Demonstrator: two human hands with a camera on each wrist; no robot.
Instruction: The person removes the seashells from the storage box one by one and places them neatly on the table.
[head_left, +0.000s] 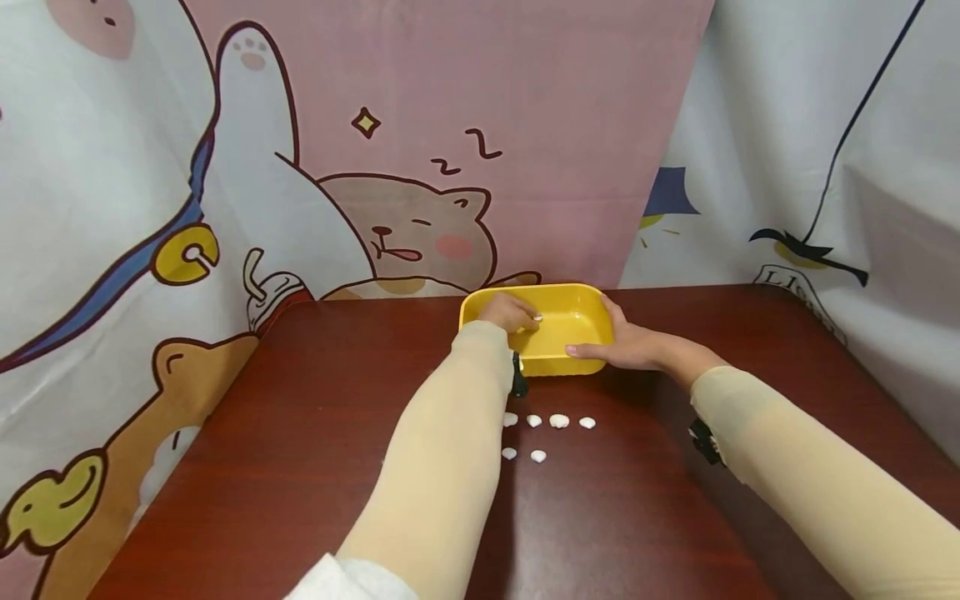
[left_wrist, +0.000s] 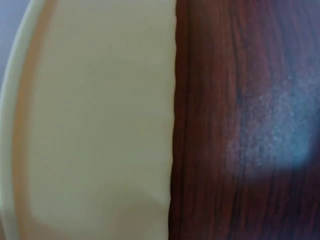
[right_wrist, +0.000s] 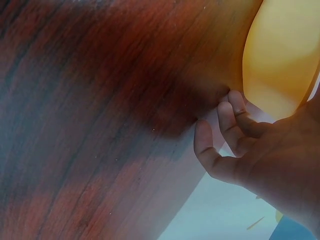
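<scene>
A yellow plastic basin stands on the table close to the back cloth. My left hand reaches over its left side, and a small white seashell shows at the fingertips, pinched there. On the right, my right hand holds the basin's side, thumb over the near corner and fingers along the outer wall. The right wrist view shows the bent fingers beside the yellow wall. Nearer me lie two rows of white seashells, partly covered by my left forearm. The pale basin wall fills much of the left wrist view.
The dark reddish-brown wooden table extends to both sides. Behind it hangs a pink and white cloth with cartoon animals, meeting the table's back edge right behind the basin. The cloth also runs along both sides.
</scene>
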